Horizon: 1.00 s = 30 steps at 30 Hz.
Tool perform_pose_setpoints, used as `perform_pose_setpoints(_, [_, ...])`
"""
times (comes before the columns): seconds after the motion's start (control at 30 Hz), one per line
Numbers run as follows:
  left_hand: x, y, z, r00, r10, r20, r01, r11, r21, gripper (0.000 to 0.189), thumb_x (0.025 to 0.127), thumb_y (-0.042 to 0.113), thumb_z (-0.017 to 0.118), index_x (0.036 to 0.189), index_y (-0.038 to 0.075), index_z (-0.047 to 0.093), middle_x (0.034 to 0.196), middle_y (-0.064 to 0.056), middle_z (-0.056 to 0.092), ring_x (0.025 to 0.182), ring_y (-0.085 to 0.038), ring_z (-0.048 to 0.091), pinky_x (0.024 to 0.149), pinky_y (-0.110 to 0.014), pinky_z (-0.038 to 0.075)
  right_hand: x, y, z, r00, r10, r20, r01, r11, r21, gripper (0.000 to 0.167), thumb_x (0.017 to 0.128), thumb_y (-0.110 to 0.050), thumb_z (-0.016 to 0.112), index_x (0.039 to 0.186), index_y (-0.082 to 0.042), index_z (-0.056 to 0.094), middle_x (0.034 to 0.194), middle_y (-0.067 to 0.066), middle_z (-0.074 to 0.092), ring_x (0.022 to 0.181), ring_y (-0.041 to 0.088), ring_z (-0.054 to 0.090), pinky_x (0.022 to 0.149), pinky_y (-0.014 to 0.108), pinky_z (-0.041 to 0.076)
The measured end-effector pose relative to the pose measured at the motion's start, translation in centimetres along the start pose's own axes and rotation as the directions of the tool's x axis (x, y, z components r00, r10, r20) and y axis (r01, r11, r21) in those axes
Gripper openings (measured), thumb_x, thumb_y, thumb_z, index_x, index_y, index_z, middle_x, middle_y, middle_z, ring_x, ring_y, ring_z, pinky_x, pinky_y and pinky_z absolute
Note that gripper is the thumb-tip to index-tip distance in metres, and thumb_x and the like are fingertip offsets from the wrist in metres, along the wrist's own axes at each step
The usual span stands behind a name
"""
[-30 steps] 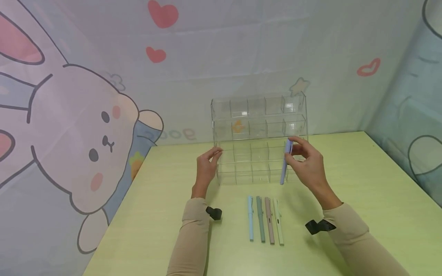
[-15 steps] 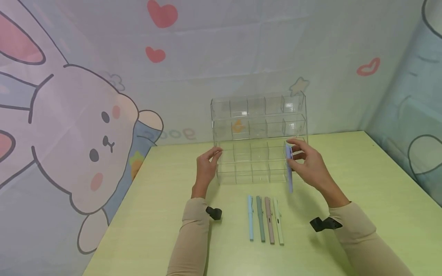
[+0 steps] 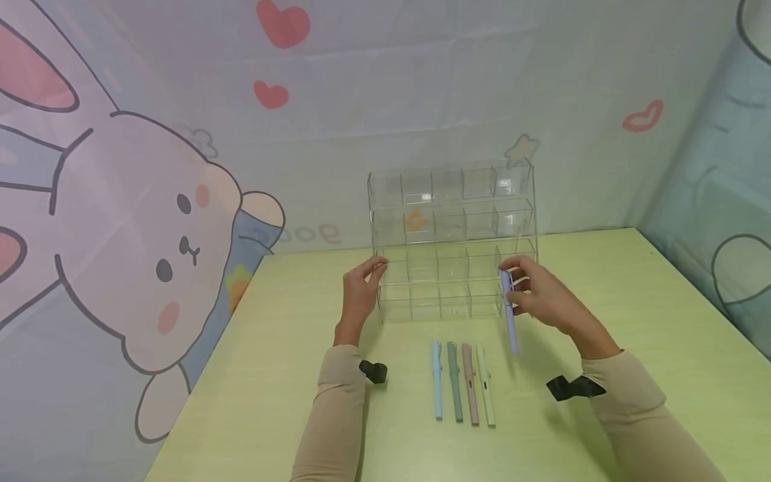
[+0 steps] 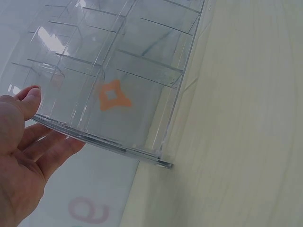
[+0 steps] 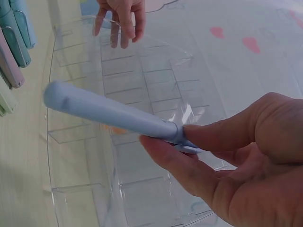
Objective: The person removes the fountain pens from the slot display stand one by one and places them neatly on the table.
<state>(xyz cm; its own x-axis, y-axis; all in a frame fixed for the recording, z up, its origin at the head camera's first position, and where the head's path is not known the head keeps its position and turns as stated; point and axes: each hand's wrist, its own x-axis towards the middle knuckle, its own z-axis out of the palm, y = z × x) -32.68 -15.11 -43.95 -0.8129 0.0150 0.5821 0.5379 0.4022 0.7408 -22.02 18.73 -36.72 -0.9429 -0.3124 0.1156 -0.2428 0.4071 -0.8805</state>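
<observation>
My right hand (image 3: pixel 542 292) pinches a lavender pen (image 3: pixel 509 314) between thumb and fingers, near its clip end. In the head view the pen stands nearly upright in front of the right end of a clear acrylic rack (image 3: pixel 453 268). The right wrist view shows the pen's barrel (image 5: pixel 113 113) pointing away from the fingers, over the rack. With thumb and fingers, my left hand (image 3: pixel 361 291) grips the rack's left side edge. In the left wrist view the thumb (image 4: pixel 31 101) lies on the near side of that edge, the other fingers behind it.
On the yellow-green table (image 3: pixel 289 402) a row of pens lies before the rack: light blue (image 3: pixel 437 381), dark green (image 3: pixel 454 383), mauve (image 3: pixel 470 385) and pale green (image 3: pixel 485 387). The rack has tiers of divided compartments. Behind it hangs a printed cloth (image 3: pixel 421 87).
My right hand has moved down and slightly right with the lavender pen, whose lower end has swung to the right. The left hand keeps its grip on the rack.
</observation>
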Motion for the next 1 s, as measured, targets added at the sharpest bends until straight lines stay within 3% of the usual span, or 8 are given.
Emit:
perform_pose_setpoints(0.17, [0.1, -0.1, 0.0, 1.0, 0.005, 0.002, -0.005, 1.0, 0.009, 0.018, 0.099, 0.017, 0.066, 0.107, 0.005, 0.076, 0.118, -0.013, 0.071, 0.117, -0.03, 0.064, 0.102, -0.047, 0.049, 0.0, 0.1, -0.2, 0.994, 0.041, 0.097, -0.041, 0.999, -0.008, 0.045, 0.099, 0.009, 0.051, 0.14, 0.01, 0.033, 0.117, 0.03, 0.048, 0.093, 0.032, 0.062, 0.076, 0.043, 0.061])
perform_pose_setpoints(0.33, [0.0, -0.1, 0.0, 1.0, 0.008, 0.003, -0.008, 1.0, 0.022, 0.017, 0.099, 0.019, 0.066, 0.108, 0.008, 0.076, 0.117, -0.011, 0.072, 0.112, -0.029, 0.067, 0.1, -0.046, 0.051, 0.0, 0.3, -0.3, 0.979, 0.107, 0.171, -0.105, 0.994, -0.021, 0.046, 0.099, 0.008, 0.052, 0.14, 0.011, 0.033, 0.119, 0.03, 0.046, 0.094, 0.031, 0.062, 0.078, 0.043, 0.06])
perform_pose_setpoints(0.6, [0.0, -0.2, 0.1, 1.0, 0.003, 0.003, -0.003, 1.0, 0.019, 0.017, 0.099, 0.018, 0.066, 0.108, 0.007, 0.076, 0.117, -0.01, 0.072, 0.111, -0.028, 0.068, 0.099, -0.047, 0.052, 0.1, 1.1, -0.1, 0.955, 0.166, 0.247, -0.171, 0.985, 0.0, 0.048, 0.096, 0.009, 0.058, 0.137, 0.015, 0.035, 0.121, 0.034, 0.046, 0.093, 0.03, 0.064, 0.08, 0.042, 0.06])
perform_pose_setpoints(1.0, [0.0, -0.2, 0.1, 1.0, -0.015, 0.006, 0.015, 1.0, 0.018, 0.016, 0.098, 0.017, 0.067, 0.108, 0.009, 0.076, 0.117, -0.011, 0.072, 0.113, -0.029, 0.067, 0.102, -0.047, 0.049, 0.8, 3.2, 0.7, 0.914, 0.234, 0.331, -0.268, 0.962, 0.059, 0.049, 0.091, 0.013, 0.063, 0.132, 0.017, 0.038, 0.109, 0.027, 0.051, 0.085, 0.028, 0.066, 0.077, 0.043, 0.061])
